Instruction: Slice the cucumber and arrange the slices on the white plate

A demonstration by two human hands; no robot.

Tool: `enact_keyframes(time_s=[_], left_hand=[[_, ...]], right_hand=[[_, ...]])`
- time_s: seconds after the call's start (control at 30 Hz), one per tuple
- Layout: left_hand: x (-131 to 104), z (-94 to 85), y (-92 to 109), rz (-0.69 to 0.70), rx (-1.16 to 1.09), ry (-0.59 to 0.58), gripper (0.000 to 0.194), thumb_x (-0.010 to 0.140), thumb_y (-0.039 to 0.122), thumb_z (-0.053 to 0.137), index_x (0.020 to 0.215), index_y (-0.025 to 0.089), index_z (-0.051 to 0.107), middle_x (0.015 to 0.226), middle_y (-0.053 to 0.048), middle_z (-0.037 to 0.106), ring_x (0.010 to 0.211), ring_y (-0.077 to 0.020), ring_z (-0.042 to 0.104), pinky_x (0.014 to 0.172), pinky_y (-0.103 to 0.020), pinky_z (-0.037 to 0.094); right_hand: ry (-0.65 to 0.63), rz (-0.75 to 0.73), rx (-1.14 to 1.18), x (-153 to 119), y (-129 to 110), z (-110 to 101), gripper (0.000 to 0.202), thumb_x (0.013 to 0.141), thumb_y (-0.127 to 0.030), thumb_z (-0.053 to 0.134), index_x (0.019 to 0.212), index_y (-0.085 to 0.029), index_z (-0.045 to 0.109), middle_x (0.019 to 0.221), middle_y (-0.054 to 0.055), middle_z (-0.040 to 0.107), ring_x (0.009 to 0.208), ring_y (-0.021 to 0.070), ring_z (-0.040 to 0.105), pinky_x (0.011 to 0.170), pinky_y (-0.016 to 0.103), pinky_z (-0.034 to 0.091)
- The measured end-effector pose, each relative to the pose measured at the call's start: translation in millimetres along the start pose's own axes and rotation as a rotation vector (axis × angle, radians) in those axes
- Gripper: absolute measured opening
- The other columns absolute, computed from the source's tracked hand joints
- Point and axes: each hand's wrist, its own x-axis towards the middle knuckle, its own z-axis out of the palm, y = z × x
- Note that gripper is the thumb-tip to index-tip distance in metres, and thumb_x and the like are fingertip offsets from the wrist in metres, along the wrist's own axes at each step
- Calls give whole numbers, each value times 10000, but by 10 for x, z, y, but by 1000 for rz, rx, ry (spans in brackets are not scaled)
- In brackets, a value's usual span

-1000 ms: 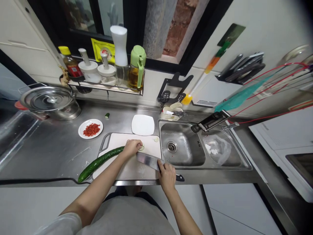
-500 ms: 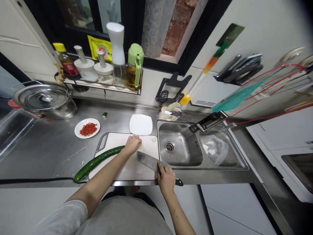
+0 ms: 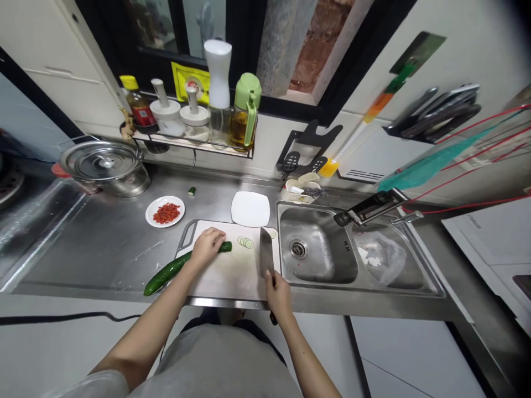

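Observation:
My left hand [image 3: 207, 246] is closed over a long green cucumber [image 3: 168, 275], which lies slantwise across the left part of the white cutting board [image 3: 232, 276]. The cucumber's cut end shows to the right of my fingers. Several thin slices [image 3: 245, 242] overlap on the board beside that end, and one pale piece [image 3: 273, 234] lies at the board's upper right corner. My right hand [image 3: 278, 293] grips the handle of a broad kitchen knife [image 3: 266, 254], its blade pointing away from me over the board's right side, apart from the cucumber.
Behind the board are a white plate [image 3: 250, 209], a plate of red berries [image 3: 165, 211] and a cucumber stub [image 3: 191, 190]. A lidded steel pot [image 3: 120, 179] stands at the left. The sink [image 3: 319, 243] adjoins on the right, below its faucet [image 3: 371, 208].
The knife has moved right, away from the cucumber, and its blade has turned to point forward. My left hand has shifted left, uncovering the cut end and slices. The camera view has shifted too.

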Motion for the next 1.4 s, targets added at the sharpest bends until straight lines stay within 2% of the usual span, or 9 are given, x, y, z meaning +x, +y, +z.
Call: enact_keyframes(time_s=[0.07,0.17,0.27,0.4,0.63,1.0,1.13,1.4], left_hand=[[-75,-79,-56,117,45,-32,226,912,329,508,979,230,699,984,-49,662,947,-193,592,858,-341,471],[-124,-123,-89,273,101,-92,244,919,328,512,1061,247,693,1054,-56,656,984,-192,589,893,-358,473],[-132,-90,-110,373,148,-124,271,926,325,506,1124,258,678,1113,-68,645,1025,-197,584,904,-367,482],[-134,-15,-165,455,181,-149,291,935,318,490,1153,253,670,1107,-77,647,1016,-195,586,878,-353,505],[-139,33,-236,530,211,-140,317,944,266,452,1191,258,650,1098,-93,634,997,-194,574,873,-370,511],[-136,50,-231,515,211,-150,312,943,253,456,1186,249,652,1093,-90,634,1002,-196,558,878,-374,511],[-130,54,-233,510,185,-155,317,947,256,446,1189,253,651,1099,-89,640,1012,-196,563,883,-382,514],[-121,58,-238,493,129,-180,318,947,255,447,1191,259,651,1102,-93,649,1008,-197,576,889,-399,514]], right_hand=[[-93,15,-12,59,-175,45,420,959,-431,300,856,-169,612,753,73,676,720,194,621,621,250,374],[-207,28,-68,147,-445,100,285,943,-337,352,1020,-166,568,801,63,685,756,196,631,630,251,360],[-314,61,-144,206,-676,147,290,924,-278,392,1175,-171,490,893,78,690,810,211,637,634,262,357],[-391,45,-238,217,-859,204,286,941,-247,364,1182,-142,476,957,120,675,883,228,634,684,287,378],[-423,30,-253,157,-927,222,306,964,-221,309,1215,-118,451,966,139,659,899,221,627,721,297,396],[-445,30,-266,100,-981,212,285,953,-198,317,1173,-114,478,949,139,661,865,210,625,710,288,394],[-460,30,-264,53,-981,194,337,944,-195,337,1247,-107,455,996,160,659,896,227,628,728,304,406],[-472,21,-258,112,-1023,192,334,924,-176,360,1230,-113,479,971,145,661,900,228,628,736,313,423]])
